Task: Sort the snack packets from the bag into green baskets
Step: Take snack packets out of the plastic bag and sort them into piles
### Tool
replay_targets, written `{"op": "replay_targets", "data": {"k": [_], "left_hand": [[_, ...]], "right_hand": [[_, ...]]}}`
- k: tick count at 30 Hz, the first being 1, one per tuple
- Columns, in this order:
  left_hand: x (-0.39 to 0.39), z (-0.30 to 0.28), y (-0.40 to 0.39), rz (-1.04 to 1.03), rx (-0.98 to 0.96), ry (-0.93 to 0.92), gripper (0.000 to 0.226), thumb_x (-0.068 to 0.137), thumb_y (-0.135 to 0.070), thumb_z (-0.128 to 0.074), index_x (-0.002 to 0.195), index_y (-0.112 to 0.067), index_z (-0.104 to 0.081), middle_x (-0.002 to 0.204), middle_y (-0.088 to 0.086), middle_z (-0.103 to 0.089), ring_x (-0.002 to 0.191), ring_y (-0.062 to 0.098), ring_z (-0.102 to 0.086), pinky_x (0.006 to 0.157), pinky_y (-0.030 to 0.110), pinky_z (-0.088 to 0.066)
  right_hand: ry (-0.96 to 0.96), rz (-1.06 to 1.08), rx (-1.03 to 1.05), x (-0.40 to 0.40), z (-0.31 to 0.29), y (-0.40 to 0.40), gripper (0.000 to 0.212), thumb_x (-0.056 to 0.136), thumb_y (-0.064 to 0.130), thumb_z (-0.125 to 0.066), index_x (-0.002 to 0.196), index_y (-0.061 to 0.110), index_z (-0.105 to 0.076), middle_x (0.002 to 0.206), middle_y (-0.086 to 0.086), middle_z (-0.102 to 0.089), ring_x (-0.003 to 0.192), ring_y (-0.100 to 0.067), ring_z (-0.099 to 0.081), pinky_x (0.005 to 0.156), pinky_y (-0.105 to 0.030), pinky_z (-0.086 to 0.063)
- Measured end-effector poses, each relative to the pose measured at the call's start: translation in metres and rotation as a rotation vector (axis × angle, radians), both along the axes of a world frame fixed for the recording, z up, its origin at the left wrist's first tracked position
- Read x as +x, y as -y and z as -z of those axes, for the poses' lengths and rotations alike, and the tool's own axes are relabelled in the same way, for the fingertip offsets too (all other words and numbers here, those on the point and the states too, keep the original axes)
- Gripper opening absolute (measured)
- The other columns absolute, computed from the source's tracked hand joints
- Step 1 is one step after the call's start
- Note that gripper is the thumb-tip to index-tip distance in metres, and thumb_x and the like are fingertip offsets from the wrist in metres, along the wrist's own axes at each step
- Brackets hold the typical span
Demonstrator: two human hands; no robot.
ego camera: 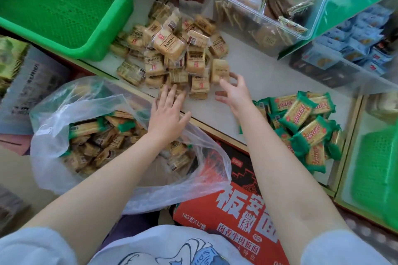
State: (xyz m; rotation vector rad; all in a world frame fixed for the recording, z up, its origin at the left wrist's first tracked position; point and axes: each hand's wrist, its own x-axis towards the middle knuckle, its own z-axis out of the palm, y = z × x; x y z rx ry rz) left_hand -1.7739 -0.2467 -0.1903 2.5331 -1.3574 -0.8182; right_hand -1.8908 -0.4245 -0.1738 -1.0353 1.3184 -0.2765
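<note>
I see the tan snack packets (172, 54) heaped in a loose pile on the pale shelf top (265, 75), their dark print too blurred for me to read. My left hand (168, 107) lies flat at the pile's near edge, fingers straight and spread, the fingertips on a packet and nothing gripped. My right hand (234, 92) hangs just beside the pile's right side, fingers loosely curved and apart; they are close to the nearest packet, and I cannot tell whether they touch it. It holds nothing.

The clear plastic bag (86, 114) sits open below the left forearm, holding more tan packets mixed with green-ended ones. A second heap, the green-edged packets (305, 127), lies on the shelf to the right, well apart from the tan pile; its red lettering is not legible.

A green basket (120, 28) stands at the upper left, with nothing visible inside it. Another green basket (370, 165) shows at the right edge.

Under my arms lies a red carton (228, 206) with large white Chinese characters and "143克X12桶". Behind the pile, a clear tub (290, 32) holds brown wrapped biscuits, and beside it blue packets (355, 41) fill another bin.
</note>
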Motion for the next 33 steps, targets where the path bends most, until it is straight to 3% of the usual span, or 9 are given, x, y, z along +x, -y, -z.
{"op": "replay_targets", "data": {"k": [4, 9, 12, 14, 18, 21, 24, 28, 33], "left_hand": [[0.006, 0.005, -0.003, 0.047, -0.016, 0.037, 0.065, 0.103, -0.052, -0.032, 0.160, -0.030, -0.010, 0.169, -0.001, 0.005, 0.153, 0.017, 0.017, 0.125, 0.044, 0.003], [0.011, 0.003, 0.000, 0.065, -0.032, -0.009, 0.065, 0.103, -0.050, -0.036, 0.160, -0.030, -0.013, 0.169, 0.000, 0.004, 0.153, 0.017, 0.016, 0.124, 0.042, 0.002], [0.011, -0.004, -0.004, 0.027, -0.093, -0.043, 0.064, 0.102, -0.050, -0.041, 0.159, -0.028, -0.019, 0.169, 0.001, -0.002, 0.154, 0.018, 0.009, 0.125, 0.043, -0.003], [0.009, -0.005, -0.020, -0.014, -0.212, 0.008, 0.059, 0.100, -0.041, -0.049, 0.153, -0.021, -0.035, 0.166, 0.007, -0.017, 0.154, 0.025, -0.006, 0.125, 0.046, -0.012], [0.011, 0.005, -0.070, -0.018, -0.402, 0.212, 0.026, 0.090, -0.030, -0.053, 0.094, -0.007, -0.064, 0.104, 0.014, -0.059, 0.100, 0.034, -0.055, 0.086, 0.045, -0.043], [0.016, 0.013, -0.089, 0.127, -0.181, 0.175, 0.042, 0.090, -0.043, -0.043, 0.099, -0.010, -0.067, 0.101, 0.010, -0.059, 0.096, 0.033, -0.056, 0.080, 0.041, -0.040], [0.023, 0.013, -0.089, 0.253, 0.073, 0.106, 0.065, 0.093, -0.053, -0.046, 0.153, -0.031, -0.033, 0.163, 0.010, -0.024, 0.150, 0.032, -0.020, 0.118, 0.050, -0.022], [0.037, 0.001, -0.072, 0.316, -0.078, 0.202, 0.078, 0.093, -0.052, -0.044, 0.159, -0.038, -0.006, 0.166, 0.001, 0.012, 0.154, 0.028, 0.013, 0.123, 0.053, -0.001], [0.054, -0.002, -0.051, 0.361, 0.093, 0.109, 0.076, 0.096, -0.050, -0.046, 0.158, -0.042, -0.003, 0.164, -0.001, 0.026, 0.151, 0.021, 0.024, 0.124, 0.051, -0.014]], "right_hand": [[-0.026, 0.004, 0.069, 0.014, 0.032, 0.002, 0.053, 0.099, 0.012, -0.057, 0.149, 0.015, -0.040, 0.132, -0.013, -0.059, 0.097, -0.029, -0.069, 0.070, -0.031, -0.059], [0.110, -0.025, 0.080, 0.033, 0.028, 0.007, 0.045, 0.101, 0.004, -0.045, 0.144, 0.014, -0.048, 0.125, -0.010, -0.068, 0.098, -0.020, -0.069, 0.076, -0.030, -0.058], [-0.223, -0.124, -0.149, 0.023, 0.013, -0.007, 0.050, 0.099, 0.016, -0.047, 0.150, 0.015, -0.042, 0.139, -0.006, -0.056, 0.122, -0.022, -0.058, 0.103, -0.039, -0.050], [-0.322, -0.150, -0.384, 0.005, -0.013, -0.037, 0.044, 0.100, 0.017, -0.048, 0.144, 0.017, -0.049, 0.133, -0.001, -0.055, 0.117, -0.015, -0.055, 0.096, -0.030, -0.047], [-0.107, -0.329, -0.436, -0.032, -0.050, -0.126, 0.017, 0.098, 0.013, -0.053, 0.095, 0.021, -0.068, 0.083, -0.006, -0.068, 0.076, -0.018, -0.063, 0.072, -0.038, -0.054], [-0.223, -0.773, -0.250, -0.047, -0.029, -0.158, 0.016, 0.097, 0.033, -0.057, 0.103, 0.028, -0.071, 0.098, 0.009, -0.072, 0.096, -0.012, -0.065, 0.087, -0.037, -0.054], [-0.458, -0.910, -0.428, -0.055, -0.009, -0.152, 0.045, 0.095, 0.042, -0.057, 0.139, 0.031, -0.056, 0.140, 0.004, -0.056, 0.133, -0.017, -0.047, 0.109, -0.038, -0.038], [-0.512, -0.675, -0.601, -0.056, -0.012, -0.133, 0.063, 0.097, 0.036, -0.055, 0.155, 0.030, -0.033, 0.162, -0.008, -0.027, 0.148, -0.027, -0.023, 0.121, -0.046, -0.019], [-0.689, -0.680, -0.457, -0.056, -0.003, -0.123, 0.063, 0.099, 0.035, -0.053, 0.156, 0.024, -0.030, 0.166, -0.009, -0.018, 0.151, -0.028, -0.019, 0.122, -0.047, -0.017]]}}
